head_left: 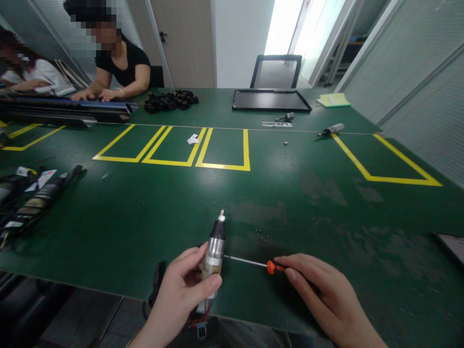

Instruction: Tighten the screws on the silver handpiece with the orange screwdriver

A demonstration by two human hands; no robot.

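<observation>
My left hand (184,285) is wrapped round a cylindrical electric tool (216,246), with a metal tip, a black cone and a silver body. The tool stands nearly upright in the view, and red wires with a small part (202,330) hang from its lower end. Between the thumb and fingers of my right hand (319,290) is the orange and black handle of a screwdriver (270,267). Its thin shaft points left, and the tip is at the right side of the silver body; whether they touch is hard to tell. Several small screws (261,237) lie beyond the shaft.
Other cylindrical tools with cables (36,205) lie on the green table (163,193) at the left. Yellow tape outlines (224,167) cross the middle. Farther back are black parts (170,100), a black-framed panel (271,100) and another tool (331,129). Two people sit at the far left.
</observation>
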